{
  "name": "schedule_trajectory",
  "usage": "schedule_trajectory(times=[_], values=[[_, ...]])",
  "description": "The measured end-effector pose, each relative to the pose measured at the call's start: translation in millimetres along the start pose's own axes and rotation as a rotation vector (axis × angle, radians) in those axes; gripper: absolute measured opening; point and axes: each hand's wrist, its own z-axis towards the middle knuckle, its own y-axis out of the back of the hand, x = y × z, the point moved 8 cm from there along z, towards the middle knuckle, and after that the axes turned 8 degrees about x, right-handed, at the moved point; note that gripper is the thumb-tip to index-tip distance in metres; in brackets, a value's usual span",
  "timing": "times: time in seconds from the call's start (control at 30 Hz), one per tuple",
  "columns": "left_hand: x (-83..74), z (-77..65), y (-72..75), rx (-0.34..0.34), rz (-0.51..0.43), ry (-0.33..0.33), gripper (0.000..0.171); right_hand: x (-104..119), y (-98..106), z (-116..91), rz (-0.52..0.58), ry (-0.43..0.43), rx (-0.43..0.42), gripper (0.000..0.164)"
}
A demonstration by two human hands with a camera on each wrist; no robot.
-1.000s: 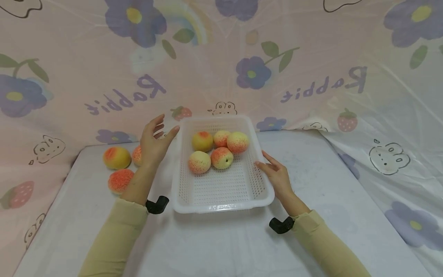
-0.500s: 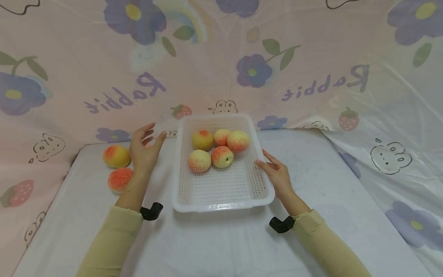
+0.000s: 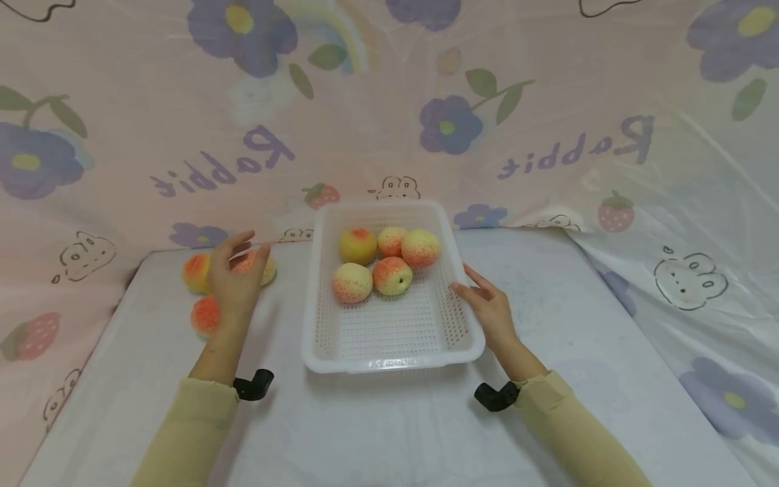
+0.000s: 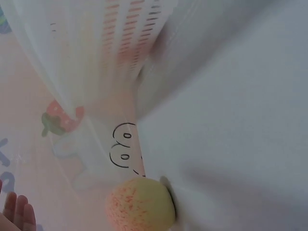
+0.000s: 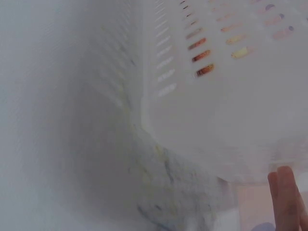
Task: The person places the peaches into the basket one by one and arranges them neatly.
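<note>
My left hand (image 3: 234, 284) hovers over the loose peaches at the left, thumb and fingers apart, holding nothing. A pale peach with red speckles (image 3: 268, 269) shows behind that hand, partly hidden; the left wrist view has the same peach (image 4: 144, 204) at its bottom edge. Beside the hand lie a yellow-red peach (image 3: 195, 273) and a red peach (image 3: 203, 316), each partly covered by it. My right hand (image 3: 491, 312) holds the right rim of a white plastic basket (image 3: 389, 364), thumb over the edge and fingers outside. Several peaches (image 3: 392, 276) sit in the basket's far half.
The white-covered table (image 3: 578, 325) ends at a patterned curtain (image 3: 365, 135) behind the basket. Each wrist carries a black mount, the left one (image 3: 254, 385) and the right one (image 3: 496, 397).
My left hand has moved left and nearer, away from the basket and over the loose peaches, uncovering the pale one's right side. The right hand and the basket stay in place.
</note>
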Motion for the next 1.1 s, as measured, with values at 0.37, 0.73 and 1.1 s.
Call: schedule_trajectory(times=[0.37,0.73,1.1], values=[[22.7,-8.9,25.4,-0.077,0.054,0.069,0.028,1.0,0.0,-1.9,0.001,0.009,0.001,0.063],[43.9,-14.9,42.7,-0.115,0.107,0.118,0.032,1.3,-0.9,-1.6,0.006,0.012,0.001,0.062],[61.4,-21.4,57.5,-0.103,0.183,0.256,0.042,1.6,-1.7,-1.0,0.006,0.021,-0.001,0.061]])
